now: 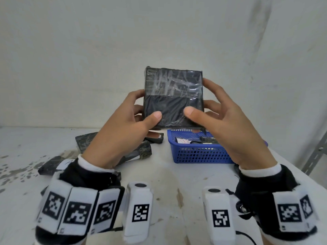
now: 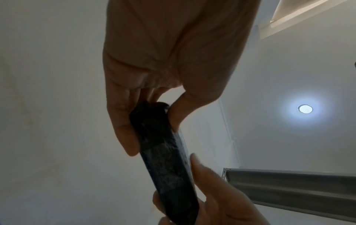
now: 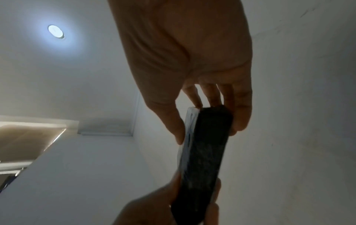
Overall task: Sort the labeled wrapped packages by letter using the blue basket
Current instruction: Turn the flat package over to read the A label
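Observation:
A flat black package (image 1: 172,98) wrapped in clear film is held upright in the air above the table, between both hands. My left hand (image 1: 131,117) grips its left edge, thumb on the near face, fingers behind. My right hand (image 1: 217,114) grips the right edge the same way. No label shows on the face towards me. In the left wrist view the package (image 2: 165,159) appears edge-on between thumb and fingers of my left hand (image 2: 150,115); in the right wrist view it (image 3: 204,159) is also edge-on, held by my right hand (image 3: 208,121). The blue basket (image 1: 198,152) stands on the table below, right of centre.
Inside the basket lies a package with a white label (image 1: 183,141). Several black wrapped packages (image 1: 85,141) lie on the white table (image 1: 164,174) at the left, one with a white label (image 1: 66,163). A metal shelf post (image 1: 315,154) stands at the right edge.

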{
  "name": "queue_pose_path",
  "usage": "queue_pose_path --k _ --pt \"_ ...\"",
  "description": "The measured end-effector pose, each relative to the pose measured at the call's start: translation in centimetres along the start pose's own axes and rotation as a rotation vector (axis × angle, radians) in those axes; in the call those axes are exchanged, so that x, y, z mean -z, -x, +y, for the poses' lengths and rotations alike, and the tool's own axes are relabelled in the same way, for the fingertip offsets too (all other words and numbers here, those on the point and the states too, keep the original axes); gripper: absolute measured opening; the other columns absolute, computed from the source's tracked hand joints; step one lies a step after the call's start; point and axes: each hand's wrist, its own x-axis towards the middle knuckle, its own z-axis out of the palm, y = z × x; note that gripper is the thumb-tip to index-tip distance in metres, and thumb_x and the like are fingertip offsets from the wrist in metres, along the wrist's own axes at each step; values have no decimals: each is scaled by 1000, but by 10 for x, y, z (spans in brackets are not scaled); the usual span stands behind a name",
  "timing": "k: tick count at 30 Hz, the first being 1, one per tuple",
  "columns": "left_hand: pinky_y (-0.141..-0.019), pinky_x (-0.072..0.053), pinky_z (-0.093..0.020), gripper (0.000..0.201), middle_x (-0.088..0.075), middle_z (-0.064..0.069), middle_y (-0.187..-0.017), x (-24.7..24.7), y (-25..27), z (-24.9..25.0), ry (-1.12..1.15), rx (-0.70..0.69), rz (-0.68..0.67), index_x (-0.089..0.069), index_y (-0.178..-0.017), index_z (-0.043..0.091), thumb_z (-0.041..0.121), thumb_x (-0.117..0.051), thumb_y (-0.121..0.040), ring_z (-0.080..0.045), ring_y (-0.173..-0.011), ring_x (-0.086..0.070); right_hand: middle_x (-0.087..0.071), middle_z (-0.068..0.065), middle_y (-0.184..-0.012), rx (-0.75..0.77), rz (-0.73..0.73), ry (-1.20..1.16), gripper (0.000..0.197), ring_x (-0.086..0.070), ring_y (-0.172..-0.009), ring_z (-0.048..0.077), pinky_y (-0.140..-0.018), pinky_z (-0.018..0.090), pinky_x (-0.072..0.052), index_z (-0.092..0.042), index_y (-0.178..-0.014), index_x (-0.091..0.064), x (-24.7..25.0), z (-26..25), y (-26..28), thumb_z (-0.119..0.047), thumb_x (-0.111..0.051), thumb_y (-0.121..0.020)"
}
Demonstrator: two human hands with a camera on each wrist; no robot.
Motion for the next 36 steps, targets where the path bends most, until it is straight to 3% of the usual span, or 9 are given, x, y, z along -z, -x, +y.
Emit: queue_pose_path --k 4,9,12,16,21,27,30,33,36 --pt "-73 -61 -32 59 -69 0 -109 -3 0 -1 -29 -36 20 -40 -142 32 18 -64 -90 -10 -86 -72 -70 -7 -115 -8 25 38 83 -74 -85 16 -62 29 -58 -44 -148 -34 -8 1 2 -28 -81 -81" --pt "-78 -61 -38 62 -70 2 -108 -7 0 -2 -71 -39 45 -38 -141 38 26 -67 -88 -10 -86 -72 -67 -12 -116 3 74 92 87 -72 -91 6 -74 32 -59 -49 -145 -31 -14 4 2 -36 -83 -77" --pt "-81 -60 -39 60 -72 4 -105 -6 -1 -3 -72 -43 64 -39 -141 39 28 -66 -89 -10 -85 -73 -68 -11 -115 6 84 102 84 -72 -87 10 -76 36 -61 -49 -145 -32 -14 6 2 -37 -82 -78" --pt "-82 -59 -40 58 -73 2 -105 -3 -3 -3 -59 -49 91 -41 -141 42 28 -65 -90 -12 -84 -74 -69 -5 -115 0 49 38 78 -74 -84 15 -67 28 -60 -44 -148 -33 -12 4 1 -27 -77 -85" --pt "-76 -55 -26 49 -74 3 -102 1 -4 -3 -63 -38 107 -45 -138 42 32 -62 -93 -9 -82 -73 -71 -1 -115 0 7 -27 66 -75 -89 23 -75 37 -62 -41 -149 -36 -7 2 0 -20 -67 -95" --pt "-82 -54 -32 33 -77 1 -86 3 -3 0 -45 -28 141 -52 -126 38 33 -58 -94 -16 -80 -73 -74 0 -110 -5 8 -29 55 -76 -87 22 -83 44 -61 -43 -143 -41 -4 4 -2 -23 -63 -97" --pt "-75 -52 -27 36 -74 5 -95 4 -4 -2 -77 -47 170 -54 -126 37 37 -61 -91 -12 -78 -72 -76 -4 -106 -8 30 -8 48 -76 -91 24 -95 53 -55 -45 -138 -45 -3 4 -2 -29 -64 -96" --pt "-69 -53 -20 40 -71 9 -100 2 -3 -3 -106 -53 174 -53 -124 35 41 -65 -86 -10 -75 -71 -77 -1 -103 -3 51 -14 48 -70 -95 43 -89 60 -55 -44 -135 -47 -6 4 -2 -32 -68 -93" --pt "-58 -49 -12 47 -72 9 -96 0 -2 -3 -133 -54 170 -51 -123 33 41 -71 -81 -5 -71 -70 -77 -3 -97 3 72 2 53 -72 -88 35 -86 54 -59 -43 -132 -47 -8 2 0 -31 -74 -88"
